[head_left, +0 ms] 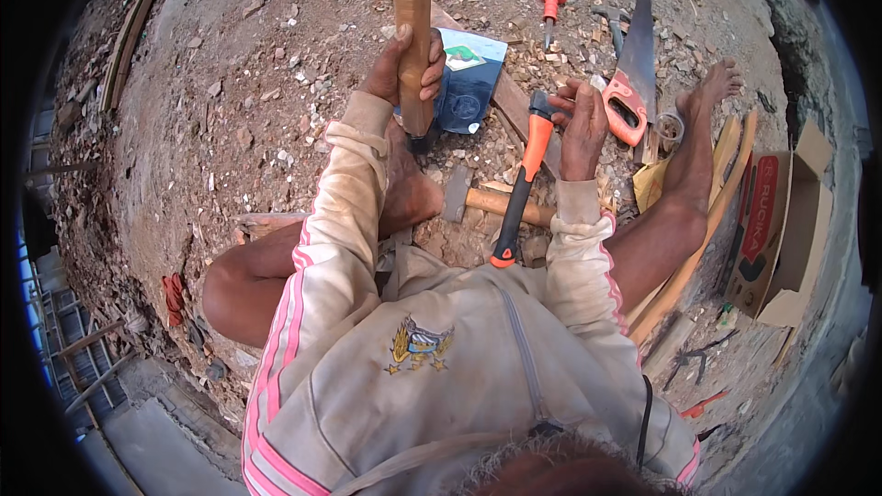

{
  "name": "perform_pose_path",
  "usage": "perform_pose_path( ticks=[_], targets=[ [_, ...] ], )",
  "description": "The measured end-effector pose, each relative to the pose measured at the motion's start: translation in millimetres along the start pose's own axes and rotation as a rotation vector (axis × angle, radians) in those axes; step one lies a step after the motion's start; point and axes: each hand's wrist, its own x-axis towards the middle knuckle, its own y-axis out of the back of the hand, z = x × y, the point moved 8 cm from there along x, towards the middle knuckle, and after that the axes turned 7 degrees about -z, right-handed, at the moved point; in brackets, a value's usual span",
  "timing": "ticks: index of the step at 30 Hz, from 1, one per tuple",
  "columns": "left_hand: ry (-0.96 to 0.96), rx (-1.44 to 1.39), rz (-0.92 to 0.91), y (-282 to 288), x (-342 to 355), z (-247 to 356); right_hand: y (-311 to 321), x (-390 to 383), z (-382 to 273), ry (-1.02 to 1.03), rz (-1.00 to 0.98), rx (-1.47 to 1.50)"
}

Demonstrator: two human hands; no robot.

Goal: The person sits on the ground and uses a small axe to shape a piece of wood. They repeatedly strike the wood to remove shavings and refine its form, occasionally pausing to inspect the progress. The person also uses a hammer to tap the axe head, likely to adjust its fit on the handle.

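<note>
My left hand is wrapped round a thick wooden post that stands upright, its lower end down by my left foot. In my right hand is the dark head end of a striking tool with an orange-and-black handle. That handle slants down toward my lap; the fingers partly hide the head, so its exact kind cannot be made out. Beneath it lies a hammer with a steel head and a wooden handle. A dark blue, glossy sheet or packet rests just right of the post.
Beyond my right hand lie a handsaw, another hammer and a chisel with a red guard. An open cardboard box stands at right beside curved wooden strips. Stony rubble ground surrounds me.
</note>
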Motion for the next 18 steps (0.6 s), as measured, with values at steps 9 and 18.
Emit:
perform_pose_path(
  ticks=[9, 18],
  targets=[
    [0.041, 0.701, 0.430, 42.2, -6.4, 66.1, 2.2, 13.3, 16.6, -0.089, 0.022, 0.092],
    [0.331, 1.183, 0.609, 88.4, 13.6, 109.6, -41.7, 23.0, -29.3, 0.082, -0.190, -0.053]
  ],
)
